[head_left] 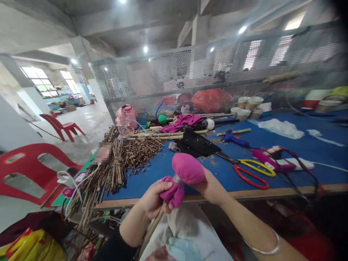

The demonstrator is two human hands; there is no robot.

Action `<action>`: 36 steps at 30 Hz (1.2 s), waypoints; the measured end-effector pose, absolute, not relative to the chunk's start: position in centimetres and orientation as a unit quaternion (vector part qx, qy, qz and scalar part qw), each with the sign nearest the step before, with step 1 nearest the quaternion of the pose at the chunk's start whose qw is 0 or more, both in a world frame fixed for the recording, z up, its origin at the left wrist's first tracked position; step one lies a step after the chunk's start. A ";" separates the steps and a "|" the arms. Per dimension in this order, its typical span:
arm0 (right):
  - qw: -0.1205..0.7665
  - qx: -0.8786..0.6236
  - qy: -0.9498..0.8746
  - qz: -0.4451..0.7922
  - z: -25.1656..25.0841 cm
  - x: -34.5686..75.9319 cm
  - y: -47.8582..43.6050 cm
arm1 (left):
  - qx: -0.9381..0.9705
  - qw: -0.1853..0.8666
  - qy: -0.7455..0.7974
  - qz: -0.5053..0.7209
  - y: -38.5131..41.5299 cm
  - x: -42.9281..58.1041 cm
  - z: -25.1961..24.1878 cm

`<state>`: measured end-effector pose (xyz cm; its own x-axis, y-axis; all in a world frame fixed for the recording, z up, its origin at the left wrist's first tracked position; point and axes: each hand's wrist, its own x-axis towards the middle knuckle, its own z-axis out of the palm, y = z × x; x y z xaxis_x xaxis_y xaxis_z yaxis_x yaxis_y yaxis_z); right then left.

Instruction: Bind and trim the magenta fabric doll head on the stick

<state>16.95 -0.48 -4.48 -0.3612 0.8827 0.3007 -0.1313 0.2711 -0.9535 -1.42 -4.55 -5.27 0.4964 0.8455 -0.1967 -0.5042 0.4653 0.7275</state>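
Note:
A stuffed magenta cloth ball (187,168) sits just above the table's near edge, between my hands. Grey thread (178,179) is wound round its neck, and below that the loose cloth (174,194) flares out in folds. My left hand (154,197) is closed on this gathered cloth, with a wooden stick (152,230) running down beneath it. Against the ball's right side rests my right hand (210,186), curled round it from below; its fingertips are mostly hidden behind the ball.
Scissors with red and yellow handles (251,174) lie on the blue tabletop (152,181), near a blue glue gun (235,139) and black cloth (199,143). Bundled twigs (116,166) overhang the left edge. White stuffing (281,128) lies right, and perforated metal mesh (163,72) stands behind.

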 end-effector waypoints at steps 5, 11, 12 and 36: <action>0.475 -0.257 -0.683 0.492 -1.1 16.9 5.1 | 0.303 0.820 0.289 0.390 0.0 -1.5 -2.2; 0.425 -0.223 -0.709 0.517 0.7 15.7 12.6 | 0.417 0.545 0.486 0.542 5.1 -2.7 0.5; 0.419 -0.224 -0.710 0.520 0.7 15.4 13.1 | 0.425 0.494 0.502 0.569 5.4 -2.8 0.5; 0.287 -0.217 -0.674 0.646 -2.2 12.2 11.4 | 0.352 0.528 0.572 0.520 2.2 -2.1 -1.8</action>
